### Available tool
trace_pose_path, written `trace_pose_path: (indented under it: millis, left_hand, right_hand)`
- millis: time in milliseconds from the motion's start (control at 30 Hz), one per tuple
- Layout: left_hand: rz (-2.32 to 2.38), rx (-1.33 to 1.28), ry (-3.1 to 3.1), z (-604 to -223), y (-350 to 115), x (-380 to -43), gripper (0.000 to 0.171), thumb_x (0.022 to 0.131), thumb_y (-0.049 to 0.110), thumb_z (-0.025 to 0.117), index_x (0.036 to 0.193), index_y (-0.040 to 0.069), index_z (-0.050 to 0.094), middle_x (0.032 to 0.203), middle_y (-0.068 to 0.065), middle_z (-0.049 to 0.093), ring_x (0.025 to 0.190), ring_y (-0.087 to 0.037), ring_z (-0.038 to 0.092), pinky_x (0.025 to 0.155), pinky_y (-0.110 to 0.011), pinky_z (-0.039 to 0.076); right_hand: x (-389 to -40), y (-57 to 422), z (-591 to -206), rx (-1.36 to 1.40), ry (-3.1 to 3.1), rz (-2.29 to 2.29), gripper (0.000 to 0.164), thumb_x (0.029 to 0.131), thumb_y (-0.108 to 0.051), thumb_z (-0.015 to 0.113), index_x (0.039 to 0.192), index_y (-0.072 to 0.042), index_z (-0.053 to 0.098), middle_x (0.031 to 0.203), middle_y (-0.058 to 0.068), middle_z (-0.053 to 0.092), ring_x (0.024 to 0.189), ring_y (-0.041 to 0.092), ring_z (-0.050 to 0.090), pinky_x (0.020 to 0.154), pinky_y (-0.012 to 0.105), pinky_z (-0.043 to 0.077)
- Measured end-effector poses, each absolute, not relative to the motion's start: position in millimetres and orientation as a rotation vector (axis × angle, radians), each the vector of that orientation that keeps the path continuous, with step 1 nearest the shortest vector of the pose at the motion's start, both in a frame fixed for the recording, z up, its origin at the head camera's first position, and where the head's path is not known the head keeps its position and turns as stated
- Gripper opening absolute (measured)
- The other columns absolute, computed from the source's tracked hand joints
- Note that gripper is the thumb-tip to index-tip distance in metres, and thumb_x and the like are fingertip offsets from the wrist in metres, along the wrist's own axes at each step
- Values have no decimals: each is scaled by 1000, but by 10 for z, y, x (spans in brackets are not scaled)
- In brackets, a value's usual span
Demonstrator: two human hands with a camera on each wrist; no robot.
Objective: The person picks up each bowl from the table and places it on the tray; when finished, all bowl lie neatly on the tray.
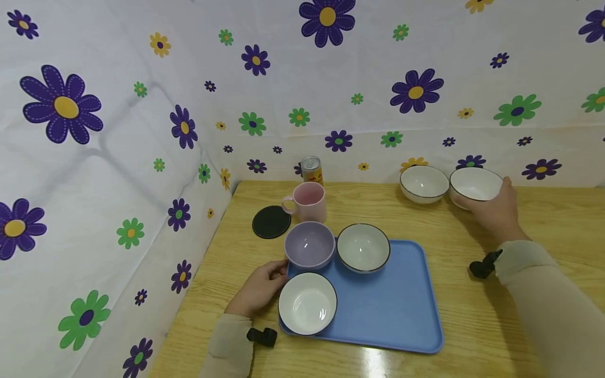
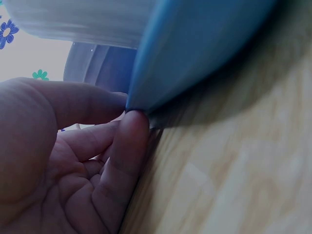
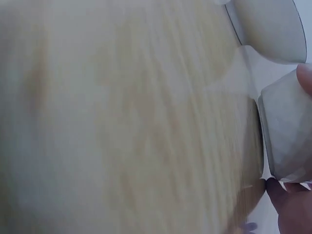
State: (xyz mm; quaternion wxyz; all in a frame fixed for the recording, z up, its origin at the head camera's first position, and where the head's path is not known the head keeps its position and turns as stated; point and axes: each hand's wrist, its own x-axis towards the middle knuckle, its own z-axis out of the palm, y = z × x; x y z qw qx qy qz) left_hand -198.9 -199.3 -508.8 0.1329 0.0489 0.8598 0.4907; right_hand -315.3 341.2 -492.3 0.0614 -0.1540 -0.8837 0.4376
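Observation:
My left hand [image 1: 259, 287] pinches the left edge of a blue tray [image 1: 387, 315]; the left wrist view shows thumb and finger at the tray's rim [image 2: 141, 83]. On the tray's left side are a purple bowl [image 1: 309, 245] at the back corner and a white dark-rimmed bowl [image 1: 307, 303] at the front. Beside the purple one, another white bowl [image 1: 363, 248] sits at the tray's back edge. At the back right my right hand [image 1: 496, 210] grips a white bowl [image 1: 475, 184], thumb on its near side and fingers round its right. Its wall [image 3: 287, 126] shows in the right wrist view.
Left of the gripped bowl stands another white bowl [image 1: 424, 185]. Behind the tray are a pink mug [image 1: 310, 202], a drink can [image 1: 311, 168] and a black round coaster [image 1: 271, 221]. A flowered cloth [image 1: 283, 79] hangs along the table's back and left.

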Motion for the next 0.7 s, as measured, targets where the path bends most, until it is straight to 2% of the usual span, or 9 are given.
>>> trace_pose_path:
  millis: [133,267,567,700]
  left_hand:
    - [1440,136,2484,-5089,-1987,-1997,45,99,15,63,141,-1,56,108,-7,64,91,-17,57,80,-32,48]
    - [1432,122,2493,-5075,-1984,-1998,44,100,16,63,141,1,56,109,-7,65,92,-17,58,81,-32,49]
    - [1401,122,2499,-5070,-1990,-1999,45,100,15,61,142,0,55,112,-7,65,95,-18,59,84,-31,50]
    - [1377,139,2494,-5046,-1986,-1987,46,101,16,61,143,-1,53,114,-8,65,96,-19,59,84,-32,50]
  right_hand:
    - [-3109,3470,-4940,-435,-2651,1330,127,85,-57,73,158,-5,-16,161,32,1,145,54,13,113,67,20]
    - [-3048,3503,-4939,-407,-2644,1343,126,86,-55,73,158,-6,-18,163,30,-5,147,54,8,114,67,16]
    - [-2860,3435,-4877,-340,-2627,1380,125,86,-49,77,159,-11,-17,164,26,-4,147,53,10,113,68,19]
    - [-2774,3407,-4827,-303,-2637,1366,124,86,-48,78,160,-9,-15,164,27,-4,146,55,10,111,70,19]
